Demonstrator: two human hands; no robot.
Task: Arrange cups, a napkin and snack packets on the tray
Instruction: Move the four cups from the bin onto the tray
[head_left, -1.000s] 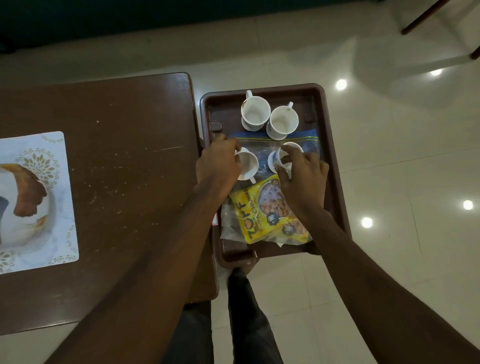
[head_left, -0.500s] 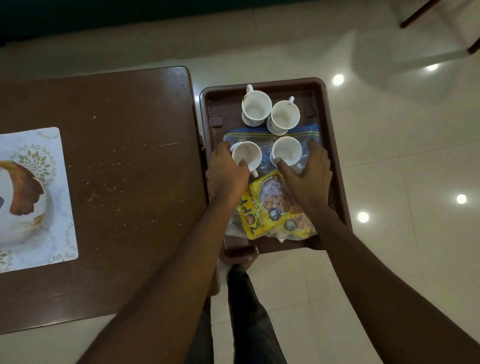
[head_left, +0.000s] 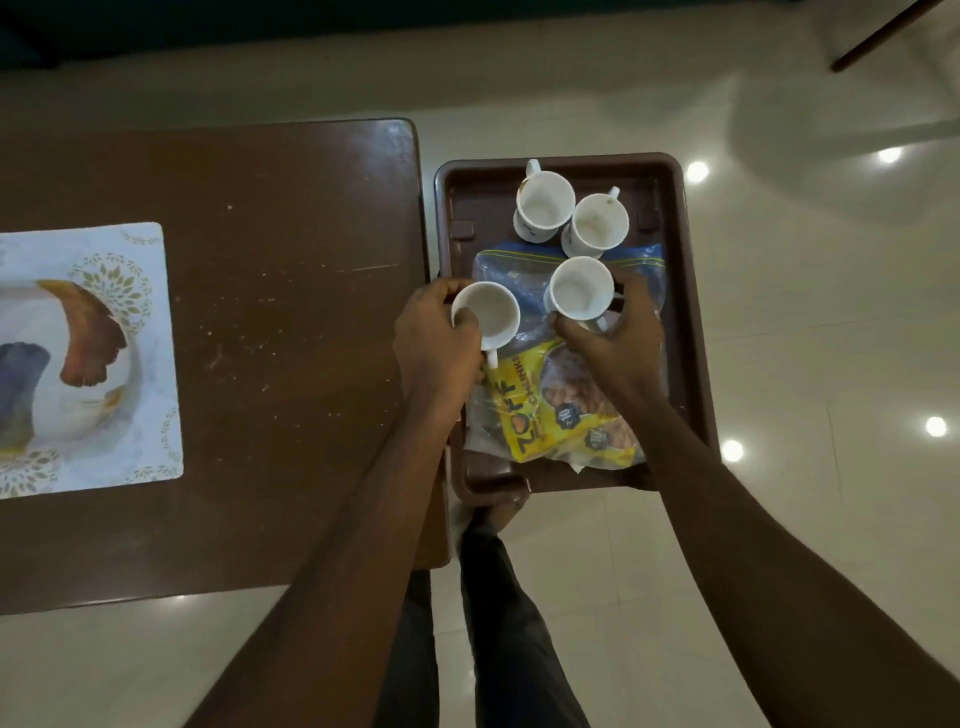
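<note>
A brown tray (head_left: 693, 322) stands to the right of the table. At its far end two white cups (head_left: 543, 204) (head_left: 598, 224) sit side by side. My left hand (head_left: 434, 345) grips a third white cup (head_left: 491, 314) at the tray's left side. Fingers of my right hand (head_left: 621, 338) wrap around a fourth white cup (head_left: 577, 289). Both held cups are above a clear blue-edged packet (head_left: 641, 270). A yellow snack packet (head_left: 550, 415) lies at the near end, partly under my hands. I see no napkin.
A dark brown table (head_left: 270, 338) fills the left, with a patterned white placemat (head_left: 88, 358) at its left edge. Glossy pale floor tiles (head_left: 831, 338) surround the tray. My legs (head_left: 498, 623) show below the tray. A chair leg (head_left: 878, 36) is at top right.
Both hands have closed around the two near cups. The left cup has shifted toward the tray's left edge. The view has tilted a little.
</note>
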